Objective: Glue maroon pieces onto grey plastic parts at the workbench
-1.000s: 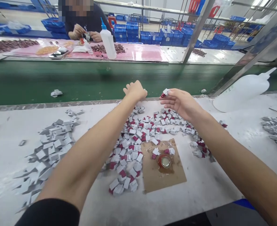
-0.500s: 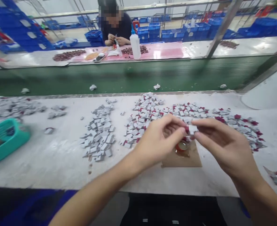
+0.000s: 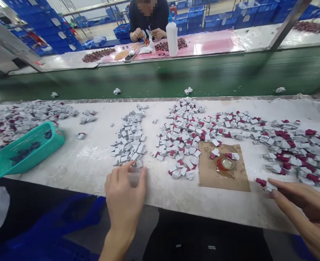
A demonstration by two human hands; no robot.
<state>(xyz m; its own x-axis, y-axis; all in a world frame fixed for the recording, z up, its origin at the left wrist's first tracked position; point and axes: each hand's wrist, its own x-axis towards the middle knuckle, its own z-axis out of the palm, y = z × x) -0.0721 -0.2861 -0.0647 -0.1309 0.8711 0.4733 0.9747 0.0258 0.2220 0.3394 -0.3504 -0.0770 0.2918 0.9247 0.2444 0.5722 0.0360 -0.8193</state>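
Note:
My left hand [image 3: 126, 190] is at the near edge of a pile of grey-white pieces [image 3: 130, 137], thumb and fingers apart, with nothing seen between them. Between the thumb and forefinger of my right hand [image 3: 298, 203] is a grey and dark red piece [image 3: 266, 184], just right of a brown cardboard square [image 3: 209, 174]. On the cardboard lie a small round dish [image 3: 226, 164] in a wet amber patch and two grey and red pieces. A large pile of grey and red pieces [image 3: 185, 127] lies behind and left of the cardboard.
A teal basket [image 3: 32, 159] with dark pieces stands at the left, near another pile [image 3: 32, 112]. More grey and red pieces [image 3: 298, 152] lie at the right. Beyond the green belt [image 3: 149, 79], a person [image 3: 149, 21] works near a white bottle [image 3: 172, 40].
My hands have moved apart from above the cardboard. The left went to the grey pile and is open; the right moved right with a piece. The view has shifted, uncovering the dish.

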